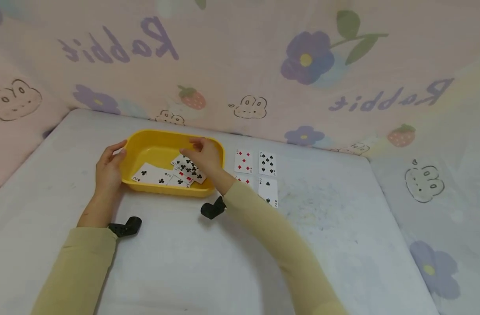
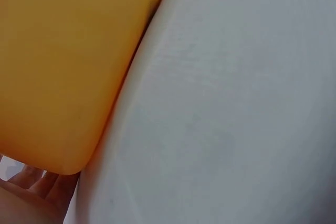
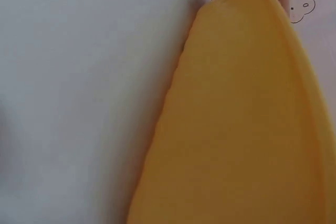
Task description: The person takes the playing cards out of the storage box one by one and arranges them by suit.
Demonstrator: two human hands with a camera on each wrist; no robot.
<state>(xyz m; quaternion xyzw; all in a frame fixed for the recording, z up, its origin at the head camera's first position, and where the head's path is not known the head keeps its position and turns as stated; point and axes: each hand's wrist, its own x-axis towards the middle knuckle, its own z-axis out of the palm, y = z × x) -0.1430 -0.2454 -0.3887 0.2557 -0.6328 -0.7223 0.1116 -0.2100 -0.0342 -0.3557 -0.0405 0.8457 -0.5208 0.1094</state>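
Note:
A yellow plastic basin (image 1: 173, 191) sits on the white table with several playing cards inside. Among them a two of clubs (image 1: 145, 174) lies to the left, and an overlapping pile (image 1: 187, 169) is on the right. My left hand (image 1: 109, 169) holds the basin's left end, thumb and fingers at the rim; its fingers (image 2: 58, 187) show against the outer wall in the left wrist view. Over the basin's right half hovers my right hand (image 1: 206, 157), thumb and index finger apart above the pile, no card visible between them. In the right wrist view the basin wall hides most of that hand.
Right of the basin, cards lie face up in two columns: a five of diamonds (image 1: 243, 161), a seven of spades (image 1: 267, 163), a two of spades (image 1: 268, 190) and a red diamond card (image 1: 245, 180) partly behind the right sleeve. A printed cloth (image 1: 232, 52) stands behind the table.

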